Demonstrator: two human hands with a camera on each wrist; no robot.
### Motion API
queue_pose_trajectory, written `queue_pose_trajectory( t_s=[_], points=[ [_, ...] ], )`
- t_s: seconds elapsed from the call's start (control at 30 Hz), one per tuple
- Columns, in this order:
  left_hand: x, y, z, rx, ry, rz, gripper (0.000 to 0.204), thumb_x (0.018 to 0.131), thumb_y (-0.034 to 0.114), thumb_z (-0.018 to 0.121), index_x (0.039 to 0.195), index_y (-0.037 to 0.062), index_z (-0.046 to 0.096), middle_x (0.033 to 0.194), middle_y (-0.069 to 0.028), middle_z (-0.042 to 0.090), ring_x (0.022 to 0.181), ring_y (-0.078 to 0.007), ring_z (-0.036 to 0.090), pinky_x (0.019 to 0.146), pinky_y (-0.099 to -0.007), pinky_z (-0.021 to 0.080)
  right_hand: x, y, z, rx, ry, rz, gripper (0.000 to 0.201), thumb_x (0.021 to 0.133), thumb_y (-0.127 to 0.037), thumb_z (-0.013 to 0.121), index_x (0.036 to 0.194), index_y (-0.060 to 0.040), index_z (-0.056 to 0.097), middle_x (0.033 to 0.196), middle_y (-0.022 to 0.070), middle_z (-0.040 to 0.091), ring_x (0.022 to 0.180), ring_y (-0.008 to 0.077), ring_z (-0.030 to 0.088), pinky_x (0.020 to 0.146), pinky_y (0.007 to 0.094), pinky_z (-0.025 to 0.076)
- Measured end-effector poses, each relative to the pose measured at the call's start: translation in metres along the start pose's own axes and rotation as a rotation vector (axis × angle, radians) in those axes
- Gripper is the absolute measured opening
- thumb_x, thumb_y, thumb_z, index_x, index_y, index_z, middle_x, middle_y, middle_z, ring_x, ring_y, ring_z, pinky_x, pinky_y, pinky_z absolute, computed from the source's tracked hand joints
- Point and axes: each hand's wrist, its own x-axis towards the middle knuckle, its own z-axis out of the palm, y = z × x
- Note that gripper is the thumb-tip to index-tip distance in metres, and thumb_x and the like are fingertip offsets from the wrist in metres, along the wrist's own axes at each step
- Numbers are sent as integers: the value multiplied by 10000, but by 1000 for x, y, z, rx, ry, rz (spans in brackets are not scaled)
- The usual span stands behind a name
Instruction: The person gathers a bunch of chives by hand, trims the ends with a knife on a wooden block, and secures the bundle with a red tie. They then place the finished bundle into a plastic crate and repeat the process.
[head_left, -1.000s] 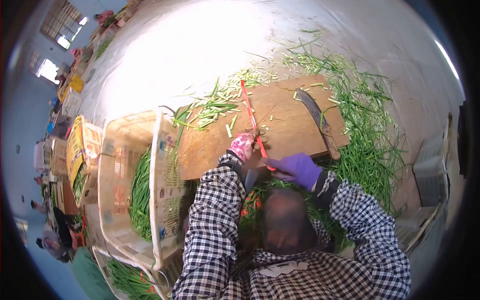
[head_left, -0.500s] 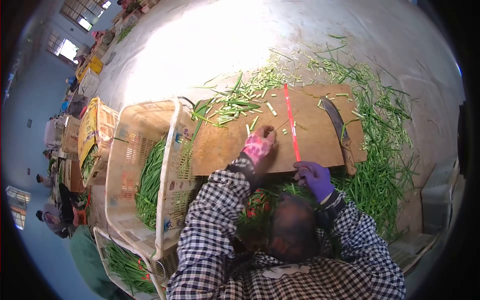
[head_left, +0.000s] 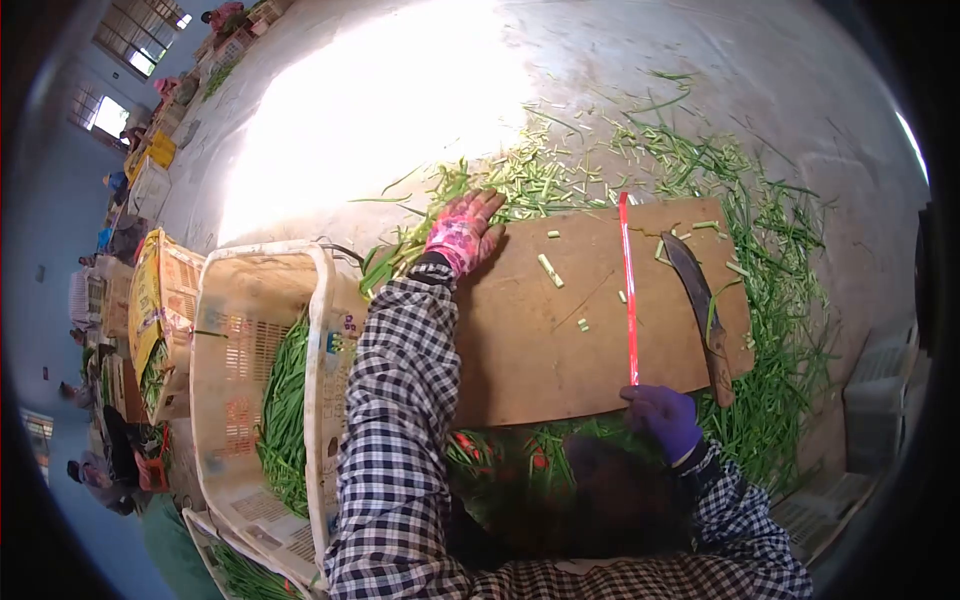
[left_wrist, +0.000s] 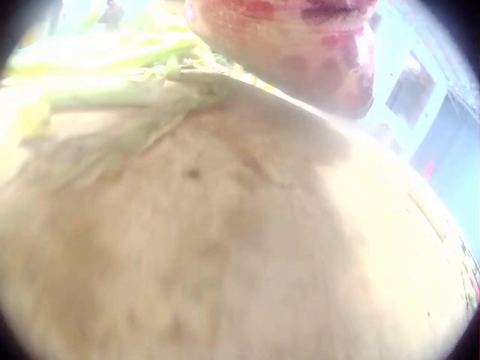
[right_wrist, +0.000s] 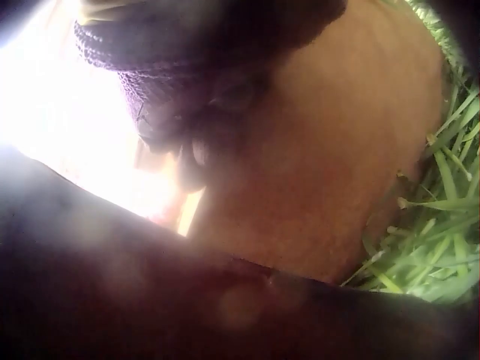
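Observation:
My left hand [head_left: 465,232], in a pink patterned glove, reaches over the far left corner of the wooden board [head_left: 560,360]. Its fingers are extended against a heap of cut green stalks [head_left: 400,250]. In the left wrist view the glove [left_wrist: 307,56] hangs over the board's blurred surface. Down at the near edge, my right hand [head_left: 665,418] wears a purple glove and pinches the near end of a red strip [head_left: 630,300], which lies straight across the board. The curled fingers [right_wrist: 193,154] appear dark in the right wrist view.
A curved knife [head_left: 700,300] with a wooden handle lies at the board's right. Trimmings [head_left: 780,350] cover the floor beyond it. A plastic crate [head_left: 320,400] holding long green leaves [head_left: 287,420] stands at the left. Short stalk pieces [head_left: 550,270] dot the board.
My left hand has left the strip and swept forward and left across the board to the cut stalks, which have shifted off the board's far left. The right hand keeps the strip's near end.

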Motion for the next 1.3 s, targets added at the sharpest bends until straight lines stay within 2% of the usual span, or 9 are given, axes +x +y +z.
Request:
queue_pose_trajectory(
  t_s=[0.2, 0.33, 0.63, 0.7, 0.73, 0.83, 0.93, 1.17, 1.3],
  points=[
    [-31, 50, 36, -49, -44, 740, 448, 904, 409, 398, 1288, 182, 433, 1366, -71, 389, 1295, -255, 316, 1075, -442, 217, 1, -2, 3, -248, -33, -45, 201, 793, -65, 582, 972, 4, 642, 718, 81, 645, 617, 122, 621, 566, 244, 483],
    [-3, 10, 19, 149, -37, 86, 509, 912, 399, 376, 1367, 173, 335, 1435, -87, 276, 1343, -246, 210, 1101, -426, 140, 3, 7, 3, -402, -14, -225, 210, 771, -125, 612, 970, -77, 659, 735, 104, 645, 629, 208, 637, 562, 292, 490],
    [-108, -27, -2, -336, -342, 360, 423, 919, 345, 438, 1264, 101, 463, 1249, -148, 489, 1166, -262, 457, 978, -369, 360, 16, -13, 12, -578, -107, -369, 208, 772, -183, 624, 972, -130, 646, 738, 82, 638, 652, 254, 625, 593, 333, 498],
    [-114, -70, 38, -870, -376, -61, 339, 919, 267, 474, 1158, 34, 535, 1049, -124, 597, 977, -191, 562, 860, -288, 439, 16, -12, 14, -588, -89, -361, 210, 774, -186, 625, 975, -132, 646, 737, 79, 638, 656, 250, 627, 592, 329, 499],
    [-104, -67, 33, -1022, -174, -350, 347, 879, 315, 523, 1085, 43, 585, 949, -148, 620, 873, -279, 591, 760, -333, 470, 16, -16, 15, -523, -99, -351, 209, 770, -189, 631, 971, -134, 645, 737, 73, 638, 660, 246, 628, 588, 326, 499],
    [-66, -65, -4, -617, 245, -318, 337, 880, 277, 517, 1112, 41, 583, 1036, -137, 619, 972, -247, 585, 863, -318, 441, 20, -12, 16, -462, -111, -397, 208, 762, -193, 642, 963, -141, 641, 742, 61, 638, 667, 237, 631, 580, 319, 499],
    [-60, -72, -10, -698, 60, -332, 389, 905, 299, 489, 1161, 11, 540, 1094, -141, 594, 1022, -213, 558, 887, -308, 425, 23, -22, 16, -622, -146, -550, 195, 768, -205, 631, 957, -154, 634, 753, 55, 636, 654, 238, 624, 574, 322, 497],
    [-156, -8, -84, -1746, 365, -312, 570, 923, 462, 377, 1236, -12, 428, 1264, -159, 464, 1112, -265, 497, 939, -371, 411, 23, -15, 20, -741, -352, -583, 235, 795, -222, 587, 1012, -137, 620, 736, 88, 622, 637, 272, 604, 587, 347, 485],
    [-240, 4, -106, -2068, 873, -346, 523, 916, 420, 401, 1208, -10, 462, 1221, -168, 503, 1107, -281, 510, 934, -406, 438, 18, -19, 20, -629, -293, -488, 305, 802, -200, 590, 1094, -109, 600, 761, 124, 627, 672, 266, 625, 622, 324, 489]
  ],
)
